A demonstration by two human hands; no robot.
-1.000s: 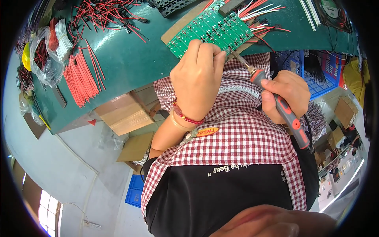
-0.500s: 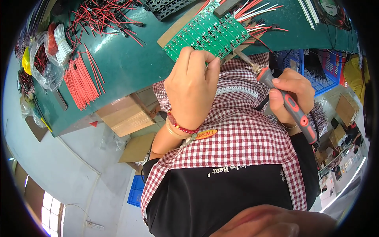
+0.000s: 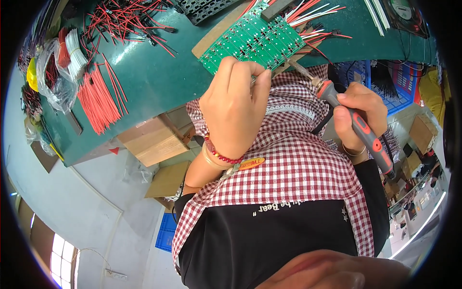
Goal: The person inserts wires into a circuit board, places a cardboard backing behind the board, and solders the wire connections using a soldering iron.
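Note:
A green circuit board panel (image 3: 255,41) with rows of small parts lies tilted at the table's near edge. Over its near side is my left hand (image 3: 236,98), fingers and thumb pinched together; what they hold is too small or hidden to name. My right hand (image 3: 361,113) grips a grey and red soldering iron (image 3: 358,126) like a pen. The iron's metal tip points up and left to the board's near right corner; whether it touches cannot be told. Red and white wires (image 3: 313,21) fan out beyond the board's right side, and a dark bar (image 3: 277,8) rests across its far edge.
Brown card (image 3: 211,41) lies under the board on the green table (image 3: 159,77). To the left are cut red wires (image 3: 98,103), white wires (image 3: 76,53), a clear plastic bag (image 3: 60,91) and a heap of red wires with black connectors (image 3: 125,21). A blue crate (image 3: 392,89) stands right.
My right hand and the soldering iron have shifted slightly right, drawing the tip a little along the board's corner. My left hand stays pinched in nearly the same place.

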